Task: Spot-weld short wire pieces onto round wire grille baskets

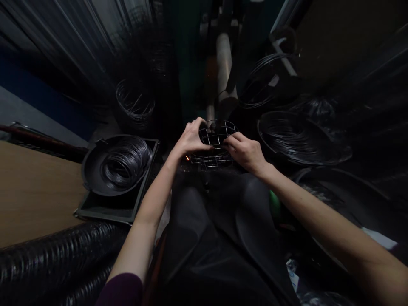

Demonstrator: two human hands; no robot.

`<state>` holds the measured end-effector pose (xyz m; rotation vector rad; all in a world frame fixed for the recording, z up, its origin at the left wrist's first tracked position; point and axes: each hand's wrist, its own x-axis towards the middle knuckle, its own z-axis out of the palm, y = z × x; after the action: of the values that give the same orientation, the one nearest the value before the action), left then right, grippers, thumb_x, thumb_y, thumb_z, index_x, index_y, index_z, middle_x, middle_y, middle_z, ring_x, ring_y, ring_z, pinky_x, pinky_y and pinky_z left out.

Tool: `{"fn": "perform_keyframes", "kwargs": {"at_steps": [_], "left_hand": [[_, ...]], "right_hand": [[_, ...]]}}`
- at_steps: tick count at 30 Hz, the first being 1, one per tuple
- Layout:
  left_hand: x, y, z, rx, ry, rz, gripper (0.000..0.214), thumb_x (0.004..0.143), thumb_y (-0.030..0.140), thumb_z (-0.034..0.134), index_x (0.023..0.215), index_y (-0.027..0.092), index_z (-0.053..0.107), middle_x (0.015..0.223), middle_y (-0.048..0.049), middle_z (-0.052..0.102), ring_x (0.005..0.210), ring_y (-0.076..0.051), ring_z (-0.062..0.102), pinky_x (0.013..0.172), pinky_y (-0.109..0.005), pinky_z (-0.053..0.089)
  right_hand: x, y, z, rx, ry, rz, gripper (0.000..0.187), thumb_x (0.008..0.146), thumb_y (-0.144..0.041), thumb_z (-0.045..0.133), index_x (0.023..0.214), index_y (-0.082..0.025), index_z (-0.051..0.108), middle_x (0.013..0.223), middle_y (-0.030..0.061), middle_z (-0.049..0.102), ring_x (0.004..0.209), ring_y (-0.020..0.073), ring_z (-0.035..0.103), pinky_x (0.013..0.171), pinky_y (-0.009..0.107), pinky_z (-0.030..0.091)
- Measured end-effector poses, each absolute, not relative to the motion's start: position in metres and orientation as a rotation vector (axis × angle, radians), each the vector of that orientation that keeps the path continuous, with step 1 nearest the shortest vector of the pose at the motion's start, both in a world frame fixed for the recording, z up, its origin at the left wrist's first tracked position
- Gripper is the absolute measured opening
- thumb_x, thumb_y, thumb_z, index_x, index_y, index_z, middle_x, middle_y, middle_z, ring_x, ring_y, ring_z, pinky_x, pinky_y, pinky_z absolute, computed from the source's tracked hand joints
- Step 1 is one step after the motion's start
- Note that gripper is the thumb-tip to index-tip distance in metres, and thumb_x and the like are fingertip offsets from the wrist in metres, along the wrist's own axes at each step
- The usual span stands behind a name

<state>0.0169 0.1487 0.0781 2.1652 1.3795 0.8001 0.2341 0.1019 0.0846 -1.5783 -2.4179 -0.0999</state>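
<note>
A round, dark wire cage [218,138] is held up in front of a machine's electrode-like rods [210,114]. My left hand [192,138] grips its left edge, with the thumb stretched along the near side. On the right, my right hand [244,149] has its fingers pinched on the cage wires; the fingertips are partly hidden. Below the cage lies more wire grid [213,160], and whether it is part of the same piece I cannot tell. A few orange sparks [188,157] glow just under my left hand.
A thick metal cylinder [224,63] of the machine rises behind the cage. To the left, a black basin [92,170] of wire rings [126,163] rests on a crate [111,212]. More wire rings [287,138] lie in a basin at right. Stacked black rings [63,250] fill the lower left.
</note>
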Motion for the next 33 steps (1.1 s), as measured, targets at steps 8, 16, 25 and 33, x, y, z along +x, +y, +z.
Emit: {"fn": "perform_keyframes", "kwargs": {"at_steps": [8,16,25,33], "left_hand": [[0.014,0.170,0.072,2.174,1.352,0.858,0.067,0.052,0.034,0.090,0.106,0.020,0.051,0.108,-0.0066,0.061,0.105,-0.030,0.057,0.094,-0.047,0.050],[0.012,0.197,0.075,2.111,1.384,0.874,0.070,0.050,0.032,0.089,0.107,0.021,0.051,0.106,-0.0067,0.060,0.105,-0.030,0.059,0.091,-0.046,0.051],[0.011,0.204,0.076,2.142,1.381,0.844,0.071,0.051,0.036,0.090,0.110,0.019,0.052,0.112,-0.0074,0.061,0.107,-0.029,0.058,0.097,-0.046,0.050],[-0.032,0.191,0.036,2.002,1.240,0.928,0.113,0.054,0.048,0.092,0.147,0.024,0.032,0.150,-0.0177,0.039,0.141,-0.034,0.041,0.114,-0.053,0.038]], "right_hand": [[0.237,0.125,0.077,-1.484,-2.265,0.015,0.023,0.092,-0.033,0.057,0.102,-0.019,0.072,0.104,0.0086,0.063,0.076,0.0151,0.056,0.058,0.024,0.035],[0.230,0.150,0.076,-1.574,-2.140,0.026,0.022,0.089,-0.032,0.057,0.100,-0.019,0.070,0.102,0.0087,0.060,0.077,0.0164,0.053,0.058,0.026,0.033],[0.226,0.156,0.076,-1.580,-2.137,0.072,0.024,0.089,-0.034,0.057,0.101,-0.018,0.071,0.104,0.0089,0.062,0.077,0.0163,0.055,0.058,0.025,0.036],[0.319,0.096,0.081,-1.609,-1.893,0.151,0.038,0.088,-0.053,0.055,0.102,-0.022,0.073,0.107,0.0182,0.069,0.096,0.0292,0.066,0.083,0.041,0.048]]}}
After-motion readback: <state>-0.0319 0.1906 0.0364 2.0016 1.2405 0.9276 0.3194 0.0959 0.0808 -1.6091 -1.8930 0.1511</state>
